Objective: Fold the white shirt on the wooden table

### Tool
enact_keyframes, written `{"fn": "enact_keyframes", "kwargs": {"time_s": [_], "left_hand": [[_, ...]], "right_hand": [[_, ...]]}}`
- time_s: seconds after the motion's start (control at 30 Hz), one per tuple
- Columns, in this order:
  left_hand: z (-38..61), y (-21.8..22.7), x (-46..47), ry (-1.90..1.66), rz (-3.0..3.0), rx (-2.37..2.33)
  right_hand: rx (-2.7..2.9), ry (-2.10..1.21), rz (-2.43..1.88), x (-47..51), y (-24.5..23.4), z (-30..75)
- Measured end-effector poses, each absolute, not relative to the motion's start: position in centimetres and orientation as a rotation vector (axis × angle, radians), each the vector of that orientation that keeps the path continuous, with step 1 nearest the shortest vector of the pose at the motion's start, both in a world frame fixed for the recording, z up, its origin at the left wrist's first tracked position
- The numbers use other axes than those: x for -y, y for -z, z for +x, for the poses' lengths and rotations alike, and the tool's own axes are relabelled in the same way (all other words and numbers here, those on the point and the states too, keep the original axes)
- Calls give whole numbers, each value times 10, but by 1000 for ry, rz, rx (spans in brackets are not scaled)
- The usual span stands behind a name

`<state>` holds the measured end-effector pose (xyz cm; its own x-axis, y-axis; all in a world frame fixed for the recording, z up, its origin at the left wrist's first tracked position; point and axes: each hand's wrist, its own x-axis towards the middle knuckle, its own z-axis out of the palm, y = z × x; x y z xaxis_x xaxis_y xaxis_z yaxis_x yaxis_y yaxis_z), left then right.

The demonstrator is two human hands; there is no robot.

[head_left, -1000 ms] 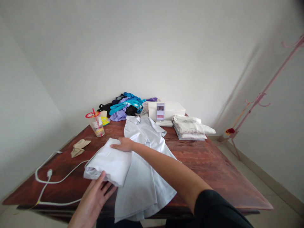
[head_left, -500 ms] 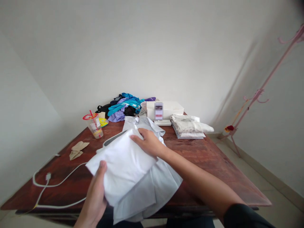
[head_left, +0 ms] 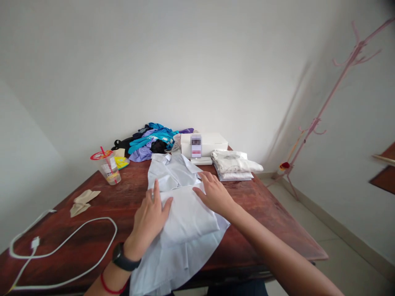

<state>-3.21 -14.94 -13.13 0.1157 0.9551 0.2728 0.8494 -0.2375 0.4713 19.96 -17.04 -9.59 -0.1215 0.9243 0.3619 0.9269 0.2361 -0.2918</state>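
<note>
A folded white garment (head_left: 189,218) lies on top of a pale grey-blue collared shirt (head_left: 173,263), which is spread over the table with its collar away from me and its lower end towards the near edge. My left hand (head_left: 151,213) rests at the left side of the folded garment, fingers apart, with a dark watch and a red cord on the wrist. At the far right corner of the garment is my right hand (head_left: 214,193), its fingers spread over the cloth. Neither hand is gripping anything.
On the wooden table (head_left: 262,230) stand a plastic cup (head_left: 110,168), a white box (head_left: 212,142) and a folded clothes stack (head_left: 234,164). A heap of clothes (head_left: 154,139) lies behind. Left are a white cable (head_left: 114,230) and a tan cloth (head_left: 83,201). A pink coat rack (head_left: 327,98) stands right.
The folded white garment has gone from tilted in both hands to lying flat on the shirt. Both hands have let go and now rest open on it. The view has shifted right.
</note>
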Motion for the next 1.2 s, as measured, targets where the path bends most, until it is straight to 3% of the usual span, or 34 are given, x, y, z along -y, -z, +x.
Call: {"fn": "enact_keyframes", "kwargs": {"time_s": [0.13,0.33,0.7,1.2], "left_hand": [[-16,134,155,-650,2743,-1544],[0,162,150,-269,2860,-1524],[-4,199,128,-325,2691,-1492],[2,164,136,-389,2753,-1611]], "right_hand": [[2243,24,-1452,178,101,166],[2317,-210,-1578,173,147,160],[2259,-434,-1708,163,160,167],[2130,-457,-1797,168,161,169]]}}
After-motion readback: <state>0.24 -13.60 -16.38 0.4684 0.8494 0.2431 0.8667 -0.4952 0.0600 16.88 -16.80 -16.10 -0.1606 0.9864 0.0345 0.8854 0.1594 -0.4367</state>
